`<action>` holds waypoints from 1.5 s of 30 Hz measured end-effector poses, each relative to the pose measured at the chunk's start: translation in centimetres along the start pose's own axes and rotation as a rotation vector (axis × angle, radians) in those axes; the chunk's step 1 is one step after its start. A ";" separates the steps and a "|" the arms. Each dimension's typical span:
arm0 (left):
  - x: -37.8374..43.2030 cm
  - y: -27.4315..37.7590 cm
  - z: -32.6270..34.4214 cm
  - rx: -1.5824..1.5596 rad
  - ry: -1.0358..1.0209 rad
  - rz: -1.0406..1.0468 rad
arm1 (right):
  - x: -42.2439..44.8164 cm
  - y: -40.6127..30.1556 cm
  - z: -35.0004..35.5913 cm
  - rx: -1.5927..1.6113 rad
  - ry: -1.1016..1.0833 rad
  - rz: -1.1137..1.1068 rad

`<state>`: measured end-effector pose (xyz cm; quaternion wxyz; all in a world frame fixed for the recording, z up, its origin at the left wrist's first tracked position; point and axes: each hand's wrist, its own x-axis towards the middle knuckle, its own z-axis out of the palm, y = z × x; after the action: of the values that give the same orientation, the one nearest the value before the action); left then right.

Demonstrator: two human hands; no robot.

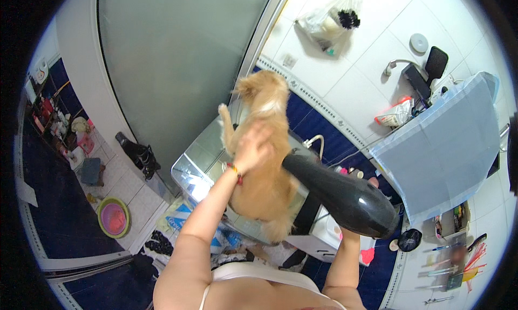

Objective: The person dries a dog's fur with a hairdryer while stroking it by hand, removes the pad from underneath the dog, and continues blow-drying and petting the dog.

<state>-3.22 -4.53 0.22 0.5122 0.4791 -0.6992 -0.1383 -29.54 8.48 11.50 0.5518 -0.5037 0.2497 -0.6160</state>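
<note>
A light tan dog (263, 188) with a white patch at its neck stands or crouches on a glass-topped surface (190, 170), its head towards the top of the view. My left hand (255, 148), blurred, lies on the fur of its back, a beaded bracelet (234, 170) at the wrist. A black hair dryer (344, 196) points its nozzle at the dog's side from the right. My right forearm reaches up beneath the dryer; the right hand (349, 230) is mostly hidden behind its body, around the handle.
A frosted glass door (174, 59) borders the surface at the upper left. A blue pad (445, 148) hangs at the right, near a cable along the tiled wall. Below the pad is a white drawer cabinet (315, 245). A green basin (126, 225) sits on the floor at left.
</note>
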 end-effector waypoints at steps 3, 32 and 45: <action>-0.8 -4.1 0.2 -0.142 -0.018 -0.646 | 0.2 -0.2 0.8 -0.691 0.094 -0.120; -2.8 6.7 2.5 0.170 0.002 -0.110 | 1.0 -7.3 0.9 -2.074 0.060 -0.883; 2.6 7.7 -0.4 0.238 -1.049 0.656 | -6.9 1.7 -11.7 -0.709 0.541 0.363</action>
<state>-7.01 -2.65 7.14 0.0600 0.1621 -0.9786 -0.1117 -40.09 11.60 3.39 0.3600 -0.4307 0.6628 -0.4955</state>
